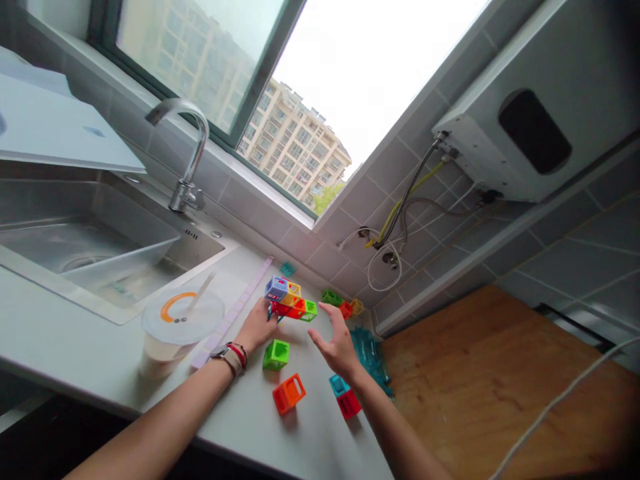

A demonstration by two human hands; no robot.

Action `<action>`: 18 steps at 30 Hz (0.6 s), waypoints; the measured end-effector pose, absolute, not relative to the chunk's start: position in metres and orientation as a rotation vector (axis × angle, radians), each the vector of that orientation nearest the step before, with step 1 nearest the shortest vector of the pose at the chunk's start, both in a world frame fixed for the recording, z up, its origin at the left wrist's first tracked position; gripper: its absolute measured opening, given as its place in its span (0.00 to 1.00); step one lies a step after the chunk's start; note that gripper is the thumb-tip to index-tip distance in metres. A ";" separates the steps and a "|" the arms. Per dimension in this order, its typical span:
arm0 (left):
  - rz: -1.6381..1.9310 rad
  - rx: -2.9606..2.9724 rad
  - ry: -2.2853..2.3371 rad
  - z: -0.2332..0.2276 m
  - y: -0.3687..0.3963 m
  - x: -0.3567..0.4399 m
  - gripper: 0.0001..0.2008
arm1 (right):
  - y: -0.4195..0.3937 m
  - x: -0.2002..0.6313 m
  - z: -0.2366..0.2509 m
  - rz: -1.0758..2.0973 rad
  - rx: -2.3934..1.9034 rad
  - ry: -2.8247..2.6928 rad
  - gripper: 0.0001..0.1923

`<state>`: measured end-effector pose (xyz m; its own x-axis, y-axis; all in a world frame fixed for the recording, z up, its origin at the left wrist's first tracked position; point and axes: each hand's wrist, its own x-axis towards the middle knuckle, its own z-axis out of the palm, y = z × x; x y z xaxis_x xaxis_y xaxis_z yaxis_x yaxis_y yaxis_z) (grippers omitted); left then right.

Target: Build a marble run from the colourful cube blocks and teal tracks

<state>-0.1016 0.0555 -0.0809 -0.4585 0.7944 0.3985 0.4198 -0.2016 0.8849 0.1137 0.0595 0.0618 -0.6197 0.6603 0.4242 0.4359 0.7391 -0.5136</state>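
Note:
My left hand (257,327) grips the left end of a joined cluster of coloured hollow cubes (290,300) held just above the grey counter (75,347). The cluster shows a blue, a yellow, a red, an orange and a green cube. My right hand (336,341) hovers open just right of the cluster, fingers spread, holding nothing. Loose cubes lie below the hands: a green cube (276,354), an orange cube (289,393), and a teal and red pair (345,396) by my right wrist.
More cubes (343,305) lie at the wall corner, beside a pile of blue plastic pieces (371,353). A lidded drink cup with a straw (176,327) stands left of my left wrist. Sink (85,247) and faucet (187,160) sit further left; a wooden board (500,387) lies right.

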 end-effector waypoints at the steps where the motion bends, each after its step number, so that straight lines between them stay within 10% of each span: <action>1: 1.704 1.415 1.756 -0.081 0.056 -0.102 0.15 | 0.049 0.130 0.053 0.501 -0.883 -2.279 0.27; 11: 1.681 1.422 1.782 -0.081 0.056 -0.108 0.18 | -0.059 0.232 -0.069 0.582 -1.101 -1.750 0.11; 18: 1.675 1.377 1.749 -0.085 0.060 -0.116 0.24 | -0.077 0.215 -0.070 0.639 -1.160 -1.814 0.10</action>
<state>-0.1156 0.0602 -0.0845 -0.4641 0.8105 0.3572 0.3919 -0.1738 0.9035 0.2152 -0.0767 -0.0705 -0.1918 0.8998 0.3919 0.4560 0.4353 -0.7763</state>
